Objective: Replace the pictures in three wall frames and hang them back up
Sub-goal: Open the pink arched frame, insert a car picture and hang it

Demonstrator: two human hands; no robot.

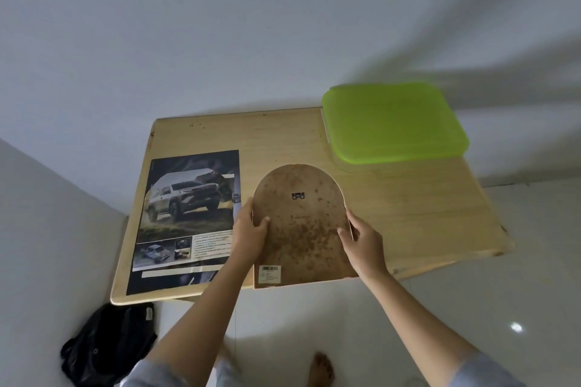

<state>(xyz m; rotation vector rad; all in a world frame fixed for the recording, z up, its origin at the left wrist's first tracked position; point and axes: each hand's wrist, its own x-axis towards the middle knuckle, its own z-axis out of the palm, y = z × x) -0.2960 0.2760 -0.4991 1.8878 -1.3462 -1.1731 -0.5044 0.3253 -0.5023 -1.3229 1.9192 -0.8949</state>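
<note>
At the near edge of the pale wooden table [408, 207], the arched brown-stained frame [301, 229] overhangs back-up, left grip [250, 231] and right grip [363, 240] each clasping a side; slackening either could tip it to the floor [424, 317].

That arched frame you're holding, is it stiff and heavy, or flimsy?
Probably stiff: the arched frame looks flat though the left hand and right hand grip only its side edges. Likely light, as a pinch at each side seems enough. Its straight bottom edge means it shouldn't roll.
</note>
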